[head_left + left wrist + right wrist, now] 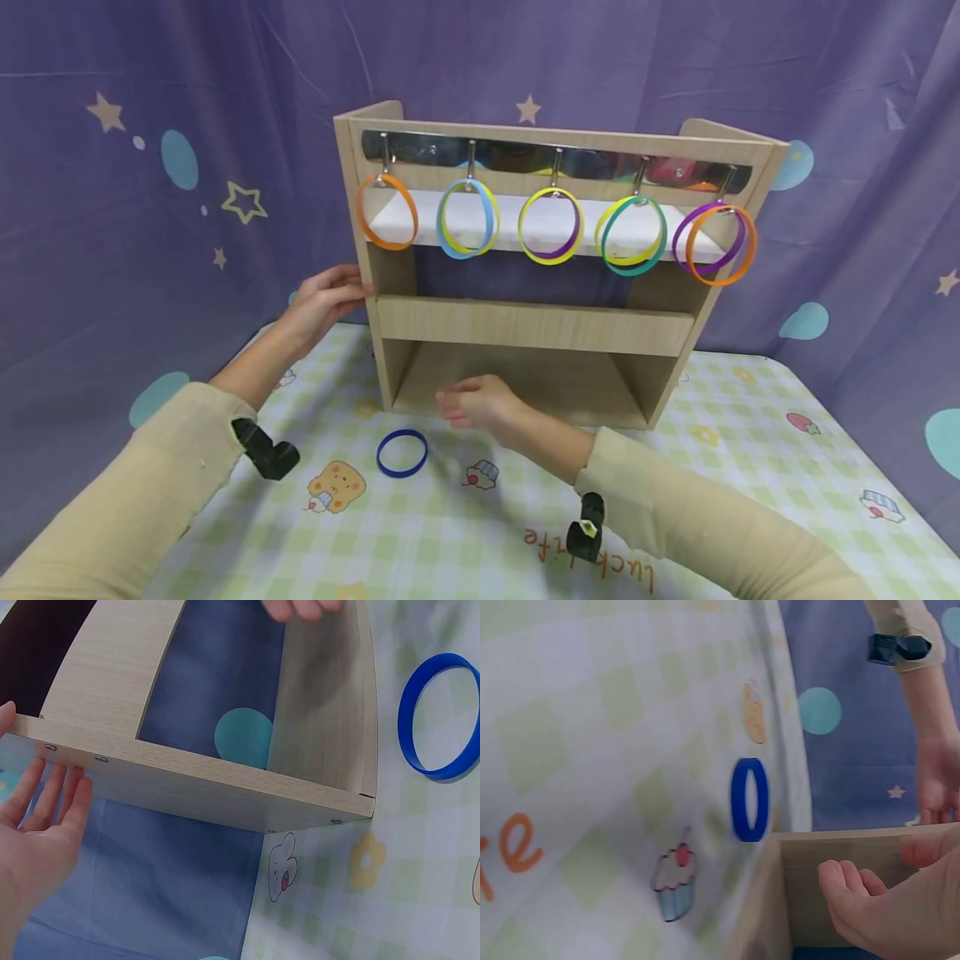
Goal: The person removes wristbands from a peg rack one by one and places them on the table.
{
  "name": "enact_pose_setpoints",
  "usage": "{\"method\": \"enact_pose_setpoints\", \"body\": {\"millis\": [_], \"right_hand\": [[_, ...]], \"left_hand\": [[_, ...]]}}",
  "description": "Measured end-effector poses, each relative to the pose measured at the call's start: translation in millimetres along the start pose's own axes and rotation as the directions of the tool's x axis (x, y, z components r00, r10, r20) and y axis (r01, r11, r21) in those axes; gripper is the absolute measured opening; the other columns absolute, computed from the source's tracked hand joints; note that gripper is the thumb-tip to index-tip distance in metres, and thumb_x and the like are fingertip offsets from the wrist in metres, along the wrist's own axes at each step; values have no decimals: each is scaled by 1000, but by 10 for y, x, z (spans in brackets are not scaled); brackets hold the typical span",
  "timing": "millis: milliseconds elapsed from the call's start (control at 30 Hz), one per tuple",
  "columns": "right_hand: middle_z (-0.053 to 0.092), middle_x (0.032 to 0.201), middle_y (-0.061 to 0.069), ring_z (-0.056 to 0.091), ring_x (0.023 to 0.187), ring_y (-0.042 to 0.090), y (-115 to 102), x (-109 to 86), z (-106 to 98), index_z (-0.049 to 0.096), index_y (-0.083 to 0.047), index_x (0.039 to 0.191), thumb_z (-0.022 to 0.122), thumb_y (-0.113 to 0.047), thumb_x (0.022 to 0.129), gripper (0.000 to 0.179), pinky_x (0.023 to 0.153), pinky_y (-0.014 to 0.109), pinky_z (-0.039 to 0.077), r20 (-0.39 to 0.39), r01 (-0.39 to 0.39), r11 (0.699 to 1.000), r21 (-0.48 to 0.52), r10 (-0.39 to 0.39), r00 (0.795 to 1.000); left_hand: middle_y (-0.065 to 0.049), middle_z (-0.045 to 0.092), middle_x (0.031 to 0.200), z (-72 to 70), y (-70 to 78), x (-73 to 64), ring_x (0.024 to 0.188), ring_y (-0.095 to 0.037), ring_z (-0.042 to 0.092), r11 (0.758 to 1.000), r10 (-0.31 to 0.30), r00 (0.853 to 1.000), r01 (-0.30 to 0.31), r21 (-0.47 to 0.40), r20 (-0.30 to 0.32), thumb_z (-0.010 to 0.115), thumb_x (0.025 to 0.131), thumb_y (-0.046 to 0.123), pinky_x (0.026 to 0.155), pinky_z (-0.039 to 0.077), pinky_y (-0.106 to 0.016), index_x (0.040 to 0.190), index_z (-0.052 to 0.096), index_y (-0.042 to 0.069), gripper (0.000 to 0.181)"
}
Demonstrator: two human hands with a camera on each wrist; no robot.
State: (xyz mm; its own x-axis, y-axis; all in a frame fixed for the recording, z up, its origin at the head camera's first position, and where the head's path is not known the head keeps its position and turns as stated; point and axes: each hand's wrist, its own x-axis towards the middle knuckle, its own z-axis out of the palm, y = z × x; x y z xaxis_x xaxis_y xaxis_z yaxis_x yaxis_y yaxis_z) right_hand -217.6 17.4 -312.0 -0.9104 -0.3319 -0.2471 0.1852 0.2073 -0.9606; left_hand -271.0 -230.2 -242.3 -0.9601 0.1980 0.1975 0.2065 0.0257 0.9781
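My left hand [322, 304] touches the left side panel of a light wooden rack [536, 325]; in the left wrist view its fingertips lie against the panel, thumb at the front edge. Before the rack's bottom compartment hovers my right hand [483, 404], loosely bent and holding nothing. A blue silicone wristband [400, 474] lies flat on the tablecloth, front-left of the rack. Coloured wristbands hang on the rack's hooks: a single orange wristband [414, 218] leftmost, then light blue with yellow, yellow with purple, teal with yellow, and orange with purple rightmost.
A metal strip [454, 153] bears the hooks along the rack's top front. Behind the bands runs a white shelf [502, 218]. The green-checked tablecloth [750, 483] covers the table, and a purple curtain [262, 100] hangs behind and at both sides.
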Motion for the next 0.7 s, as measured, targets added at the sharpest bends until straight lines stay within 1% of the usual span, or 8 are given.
{"method": "enact_pose_setpoints", "body": {"millis": [167,300,400,600,700], "right_hand": [[63,123,26,64,112,35,-99,-16,-40,58,7,123,61,-10,93,35,97,38,53,-19,17,1000,-5,-17,1000],[65,121,24,66,109,31,-169,-31,-62,58,6,123,61,-10,93,35,99,39,52,-33,31,999,6,-31,999],[66,120,23,66,111,32,-227,-54,-79,58,7,124,61,-11,93,36,98,38,53,-37,58,998,29,-57,998],[64,123,25,64,113,33,-351,-102,-109,56,9,126,59,-10,94,38,98,36,53,-53,112,992,54,-109,993],[63,124,24,63,115,33,-410,-121,-130,55,8,127,59,-11,95,38,97,34,54,-59,128,990,52,-125,990]], "left_hand": [[11,60,103,1,0,-2,96,1,61,1000,1,1000,-1,6,3,54,96,12,87,49,-10,124,45,7,30],[11,60,104,0,-6,-6,96,1,61,1000,-2,1000,2,12,5,54,96,13,88,49,-11,126,44,6,33],[11,61,104,0,-12,-7,97,1,61,1000,-3,1000,3,7,8,54,96,12,88,49,-11,128,43,4,34],[11,59,107,1,-3,-10,98,2,60,1000,-8,1000,8,17,8,54,96,13,89,48,-10,137,36,-3,47],[11,59,106,1,0,-8,97,2,60,1000,-5,1000,5,15,3,53,96,12,88,49,-10,135,38,-2,44]]}}
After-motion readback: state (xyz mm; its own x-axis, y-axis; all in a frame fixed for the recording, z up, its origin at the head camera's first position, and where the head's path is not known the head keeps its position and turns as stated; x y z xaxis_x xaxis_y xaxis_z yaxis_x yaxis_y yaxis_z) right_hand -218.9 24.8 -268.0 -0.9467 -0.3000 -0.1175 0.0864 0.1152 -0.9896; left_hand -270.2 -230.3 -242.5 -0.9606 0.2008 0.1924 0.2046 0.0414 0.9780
